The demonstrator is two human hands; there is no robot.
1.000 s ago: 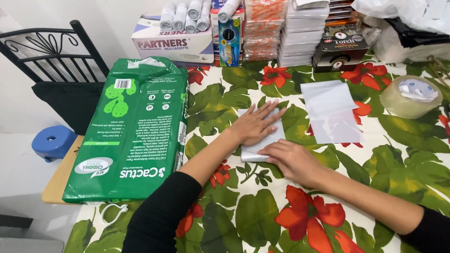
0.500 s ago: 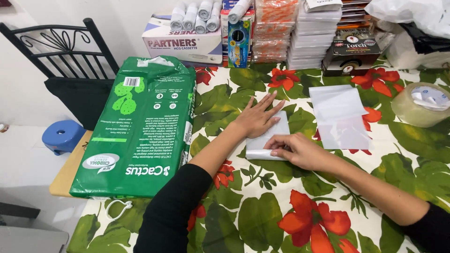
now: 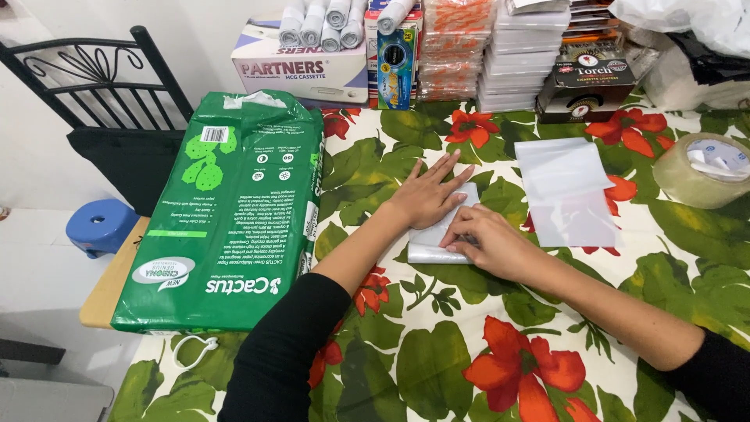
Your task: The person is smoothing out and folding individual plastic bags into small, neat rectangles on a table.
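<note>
A small white folded packet in clear plastic [image 3: 434, 241] lies on the flower-patterned tablecloth [image 3: 437, 352]. My left hand [image 3: 428, 195] lies flat on its upper part, fingers spread. My right hand [image 3: 486, 238] presses on its right edge with curled fingers, covering that side. Both arms wear black sleeves. An empty clear plastic bag [image 3: 566, 191] lies flat to the right of my hands.
A large green paper pack [image 3: 226, 211] lies at the left. A tape roll [image 3: 705, 168] sits at the right edge. Boxes, paper rolls [image 3: 320, 22] and stacked packets [image 3: 519, 55] line the back. A black chair [image 3: 101, 101] and blue stool [image 3: 100, 225] stand beyond the table's left side.
My right hand has slid up along the packet's right edge toward my left hand. The left hand stays flat on the packet. The view has shifted slightly.
</note>
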